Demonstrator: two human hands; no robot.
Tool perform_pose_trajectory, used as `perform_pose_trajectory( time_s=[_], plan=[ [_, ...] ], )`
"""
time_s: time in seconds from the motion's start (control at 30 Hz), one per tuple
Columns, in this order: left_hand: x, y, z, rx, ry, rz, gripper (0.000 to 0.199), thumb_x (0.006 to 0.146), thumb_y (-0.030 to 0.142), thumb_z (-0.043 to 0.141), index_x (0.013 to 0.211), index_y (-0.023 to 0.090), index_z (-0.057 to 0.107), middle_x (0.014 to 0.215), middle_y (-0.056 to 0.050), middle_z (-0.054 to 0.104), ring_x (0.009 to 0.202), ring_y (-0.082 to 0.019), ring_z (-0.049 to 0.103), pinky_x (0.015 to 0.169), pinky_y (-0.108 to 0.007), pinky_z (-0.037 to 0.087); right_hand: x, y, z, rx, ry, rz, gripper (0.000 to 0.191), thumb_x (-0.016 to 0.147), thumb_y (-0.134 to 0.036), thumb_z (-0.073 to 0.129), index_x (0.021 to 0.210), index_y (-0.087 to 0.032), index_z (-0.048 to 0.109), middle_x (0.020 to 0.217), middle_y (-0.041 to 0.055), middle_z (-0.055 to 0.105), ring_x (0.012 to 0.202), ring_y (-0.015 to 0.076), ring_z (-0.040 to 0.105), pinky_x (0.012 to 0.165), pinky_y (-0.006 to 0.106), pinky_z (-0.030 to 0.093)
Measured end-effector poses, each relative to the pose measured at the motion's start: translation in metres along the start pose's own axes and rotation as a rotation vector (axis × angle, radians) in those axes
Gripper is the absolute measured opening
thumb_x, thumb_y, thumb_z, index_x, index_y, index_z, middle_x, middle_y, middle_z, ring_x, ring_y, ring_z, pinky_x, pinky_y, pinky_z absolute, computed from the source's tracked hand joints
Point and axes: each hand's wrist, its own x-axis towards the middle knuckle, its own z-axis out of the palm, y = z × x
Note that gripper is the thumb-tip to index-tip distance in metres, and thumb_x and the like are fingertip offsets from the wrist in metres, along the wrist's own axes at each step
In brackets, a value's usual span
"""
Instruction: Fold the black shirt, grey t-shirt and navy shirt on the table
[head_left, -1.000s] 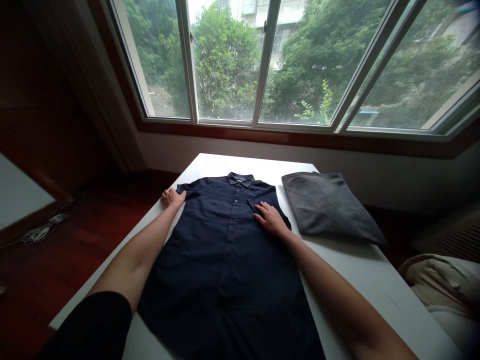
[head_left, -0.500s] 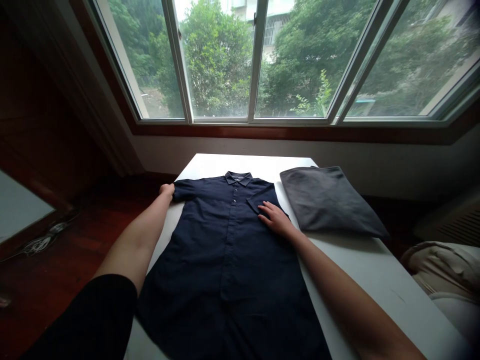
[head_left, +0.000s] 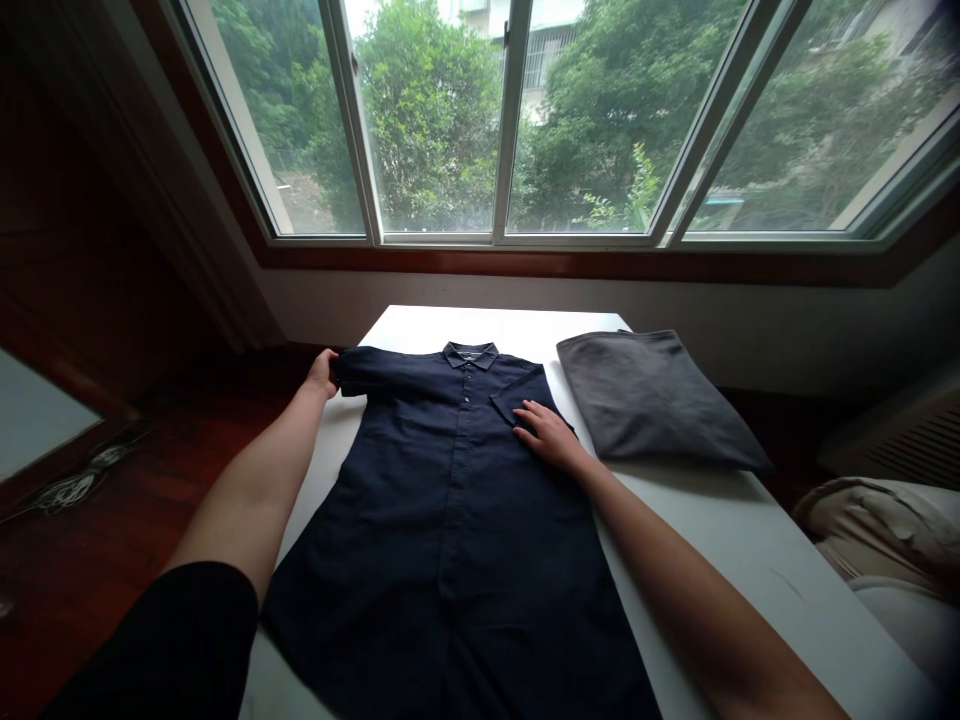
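Observation:
A dark navy short-sleeved shirt (head_left: 450, 480) lies front side up on the white table (head_left: 705, 530), collar toward the window. At the table's left edge my left hand (head_left: 323, 373) grips the end of the left-side sleeve, fingers closed on the cloth and partly hidden. The sleeve on the right is folded inward over the shirt's chest. My right hand (head_left: 549, 434) rests on that folded sleeve, palm down with its fingers spread.
A folded dark grey cloth (head_left: 652, 400) lies on the table to the right of the shirt. Beyond the table is a window (head_left: 442, 120). White cables (head_left: 71, 490) lie on the red floor at left, and a beige fabric item (head_left: 885, 525) is at the right.
My left hand has drawn the sleeve outward to the left and slightly up, so the sleeve lies further out. My right hand stays where it was on the folded sleeve.

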Motion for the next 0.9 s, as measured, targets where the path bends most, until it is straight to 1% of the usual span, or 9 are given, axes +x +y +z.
perform_pose_trajectory(
  time_s=[0.17, 0.27, 0.4, 0.47, 0.53, 0.6, 0.67, 0.8, 0.9],
  plan=[
    [-0.002, 0.011, -0.002, 0.195, -0.208, 0.004, 0.015, 0.084, 0.032, 0.063, 0.078, 0.02, 0.055, 0.066, -0.004, 0.059, 0.066, -0.02, 0.059, 0.06, -0.032, 0.051, 0.0, 0.0, 0.0, -0.002, 0.0, 0.003, 0.049, 0.102, -0.045, 0.056, 0.145, -0.022, 0.062, 0.16, 0.0122, 0.047, 0.151, 0.0316, 0.041, 0.126, 0.05, 0.035],
    [-0.009, 0.009, -0.002, 0.334, -0.326, 0.015, 0.019, 0.085, 0.037, 0.061, 0.079, 0.019, 0.059, 0.073, -0.006, 0.065, 0.073, -0.022, 0.063, 0.064, -0.032, 0.051, 0.001, 0.001, 0.002, 0.004, 0.004, 0.008, 0.048, 0.102, -0.045, 0.056, 0.145, -0.024, 0.062, 0.159, 0.0106, 0.048, 0.151, 0.0316, 0.042, 0.125, 0.051, 0.035],
    [-0.024, -0.013, 0.005, 0.495, -0.503, 0.024, 0.026, 0.076, 0.035, 0.071, 0.094, 0.017, 0.069, 0.098, -0.008, 0.075, 0.086, -0.023, 0.068, 0.068, -0.03, 0.052, 0.001, 0.003, 0.004, 0.005, 0.011, 0.002, 0.049, 0.102, -0.046, 0.056, 0.145, -0.024, 0.062, 0.159, 0.01, 0.048, 0.15, 0.0304, 0.042, 0.126, 0.049, 0.034],
    [-0.032, -0.028, 0.011, 0.668, -0.64, 0.117, 0.036, 0.073, 0.034, 0.071, 0.106, 0.018, 0.071, 0.107, -0.008, 0.075, 0.091, -0.022, 0.069, 0.072, -0.029, 0.053, 0.001, 0.003, 0.004, 0.005, 0.01, 0.001, 0.049, 0.102, -0.046, 0.056, 0.145, -0.024, 0.062, 0.159, 0.0103, 0.048, 0.15, 0.0307, 0.042, 0.126, 0.048, 0.034],
    [-0.038, -0.038, 0.018, 0.883, -0.739, 0.263, 0.039, 0.073, 0.033, 0.066, 0.11, 0.019, 0.074, 0.108, -0.008, 0.076, 0.095, -0.022, 0.069, 0.079, -0.029, 0.053, 0.001, 0.002, 0.004, 0.002, 0.008, 0.001, 0.049, 0.102, -0.046, 0.056, 0.145, -0.023, 0.062, 0.159, 0.0106, 0.048, 0.15, 0.031, 0.042, 0.126, 0.049, 0.034],
    [-0.043, -0.043, 0.023, 1.059, -0.764, 0.388, 0.037, 0.074, 0.031, 0.062, 0.105, 0.02, 0.077, 0.106, -0.007, 0.076, 0.099, -0.022, 0.069, 0.085, -0.028, 0.052, 0.001, 0.002, 0.003, -0.005, 0.006, -0.001, 0.049, 0.102, -0.046, 0.055, 0.145, -0.022, 0.062, 0.16, 0.0113, 0.048, 0.15, 0.031, 0.042, 0.126, 0.048, 0.035],
    [-0.047, -0.043, 0.026, 1.185, -0.774, 0.448, 0.037, 0.074, 0.032, 0.06, 0.104, 0.021, 0.079, 0.105, -0.006, 0.077, 0.1, -0.022, 0.069, 0.086, -0.027, 0.051, 0.0, 0.001, 0.003, -0.012, 0.008, -0.003, 0.05, 0.103, -0.046, 0.055, 0.145, -0.021, 0.062, 0.159, 0.0122, 0.048, 0.15, 0.031, 0.042, 0.126, 0.048, 0.035],
    [-0.057, -0.039, 0.027, 1.333, -0.827, 0.404, 0.041, 0.077, 0.039, 0.064, 0.111, 0.023, 0.079, 0.102, -0.005, 0.077, 0.094, -0.023, 0.069, 0.08, -0.025, 0.05, 0.001, 0.0, 0.003, -0.01, 0.011, -0.002, 0.05, 0.102, -0.046, 0.056, 0.145, -0.022, 0.062, 0.159, 0.0115, 0.048, 0.15, 0.0307, 0.043, 0.126, 0.048, 0.035],
    [-0.064, -0.043, 0.029, 1.356, -0.831, 0.4, 0.036, 0.081, 0.047, 0.063, 0.102, 0.023, 0.079, 0.1, -0.005, 0.077, 0.093, -0.024, 0.067, 0.077, -0.025, 0.048, 0.001, 0.0, 0.003, -0.008, 0.009, -0.001, 0.049, 0.102, -0.046, 0.056, 0.144, -0.022, 0.062, 0.159, 0.0114, 0.048, 0.15, 0.0309, 0.043, 0.126, 0.048, 0.036]
  ],
)
